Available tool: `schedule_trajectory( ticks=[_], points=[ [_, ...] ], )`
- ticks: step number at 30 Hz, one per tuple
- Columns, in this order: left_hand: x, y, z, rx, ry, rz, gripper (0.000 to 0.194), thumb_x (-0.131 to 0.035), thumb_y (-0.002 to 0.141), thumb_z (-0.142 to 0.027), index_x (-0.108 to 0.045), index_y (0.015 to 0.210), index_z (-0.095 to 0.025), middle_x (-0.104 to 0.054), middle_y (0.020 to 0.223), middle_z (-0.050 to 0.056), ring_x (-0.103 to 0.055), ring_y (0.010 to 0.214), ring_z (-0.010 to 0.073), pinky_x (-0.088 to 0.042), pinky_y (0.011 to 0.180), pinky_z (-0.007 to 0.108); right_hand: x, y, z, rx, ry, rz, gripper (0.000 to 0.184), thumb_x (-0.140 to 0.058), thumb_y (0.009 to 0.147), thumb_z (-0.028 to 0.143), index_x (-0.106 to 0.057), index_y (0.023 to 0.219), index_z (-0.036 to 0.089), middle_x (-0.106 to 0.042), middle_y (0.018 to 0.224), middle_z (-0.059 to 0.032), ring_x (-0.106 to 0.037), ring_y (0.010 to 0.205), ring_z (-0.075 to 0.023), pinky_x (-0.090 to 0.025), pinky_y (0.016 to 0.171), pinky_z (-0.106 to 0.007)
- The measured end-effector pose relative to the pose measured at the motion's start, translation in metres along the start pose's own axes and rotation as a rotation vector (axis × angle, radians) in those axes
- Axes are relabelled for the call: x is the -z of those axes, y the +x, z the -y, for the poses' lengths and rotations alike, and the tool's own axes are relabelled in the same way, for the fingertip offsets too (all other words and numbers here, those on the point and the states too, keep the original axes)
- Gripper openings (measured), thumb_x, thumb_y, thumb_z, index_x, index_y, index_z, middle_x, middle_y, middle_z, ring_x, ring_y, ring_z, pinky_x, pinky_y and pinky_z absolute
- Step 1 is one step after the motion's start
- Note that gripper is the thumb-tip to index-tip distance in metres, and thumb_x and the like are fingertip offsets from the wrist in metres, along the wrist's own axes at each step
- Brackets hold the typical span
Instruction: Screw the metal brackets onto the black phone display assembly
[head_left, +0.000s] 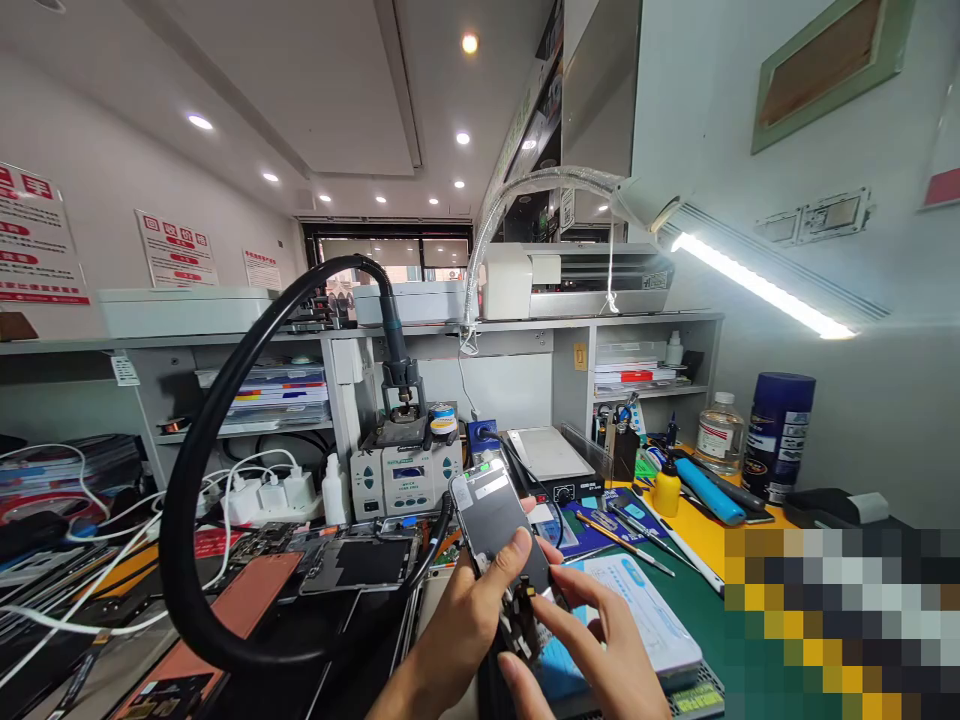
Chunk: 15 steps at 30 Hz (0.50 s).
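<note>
My left hand (457, 632) grips a phone screen (491, 510) by its lower left edge, the thumb pressed on its dark metal-backed face. The screen is tilted up and away, with a white label and a bit of green near its top. Small dark parts with a gold-coloured piece (529, 592) sit at its lower end, their details hard to make out. My right hand (600, 640) is at that lower end, thumb and forefinger curled about the small parts, another finger at the screen's right edge.
A thick black hose (174, 480) loops at left from a hot air station (405, 478). Phone parts and white cables cover the left bench. A white-and-blue box (637, 610) lies under my right hand. Tweezers (637, 530), a yellow bottle (666, 490) and a spray can (778, 435) stand right.
</note>
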<state>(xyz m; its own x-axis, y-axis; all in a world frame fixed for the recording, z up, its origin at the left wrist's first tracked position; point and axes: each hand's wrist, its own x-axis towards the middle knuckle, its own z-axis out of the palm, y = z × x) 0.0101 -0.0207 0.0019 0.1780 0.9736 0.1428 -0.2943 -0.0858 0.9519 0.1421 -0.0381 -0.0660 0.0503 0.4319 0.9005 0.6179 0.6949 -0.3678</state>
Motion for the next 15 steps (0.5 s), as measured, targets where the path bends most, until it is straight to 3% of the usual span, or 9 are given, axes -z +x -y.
schedule_trajectory(
  ticks=[5,12,15],
  points=[
    [0.0003,0.0016,-0.0015,0.022,-0.1,0.025,0.059,-0.06,0.091,-0.047,-0.051,0.143,-0.021,-0.073,0.114,0.01,-0.067,0.105,0.0268,-0.046,0.094,0.038,-0.0025,0.002,-0.0002,0.023,0.009,-0.011,0.031,-0.072,0.072,0.02,-0.073,0.103,0.026,-0.063,0.115,-0.0151,-0.066,0.089,-0.0291,-0.055,0.066,-0.037],
    [-0.0024,0.0009,-0.0036,0.116,-0.237,0.048,0.062,-0.053,0.095,-0.037,-0.035,0.152,-0.019,-0.074,0.113,0.011,-0.067,0.106,0.0265,-0.048,0.09,0.037,-0.0059,0.0036,-0.0001,0.074,0.007,-0.023,0.03,-0.069,0.079,0.021,-0.072,0.108,0.026,-0.061,0.125,-0.0153,-0.064,0.105,-0.0316,-0.055,0.066,-0.036],
    [-0.004,-0.0001,-0.006,0.13,-0.275,0.066,0.063,-0.052,0.095,-0.036,-0.034,0.152,-0.017,-0.075,0.11,0.011,-0.068,0.105,0.0266,-0.047,0.093,0.038,-0.0037,0.0066,0.0018,0.099,0.0,-0.006,0.028,-0.069,0.081,0.023,-0.072,0.109,0.025,-0.062,0.124,-0.0155,-0.062,0.11,-0.033,-0.056,0.073,-0.039]
  ],
)
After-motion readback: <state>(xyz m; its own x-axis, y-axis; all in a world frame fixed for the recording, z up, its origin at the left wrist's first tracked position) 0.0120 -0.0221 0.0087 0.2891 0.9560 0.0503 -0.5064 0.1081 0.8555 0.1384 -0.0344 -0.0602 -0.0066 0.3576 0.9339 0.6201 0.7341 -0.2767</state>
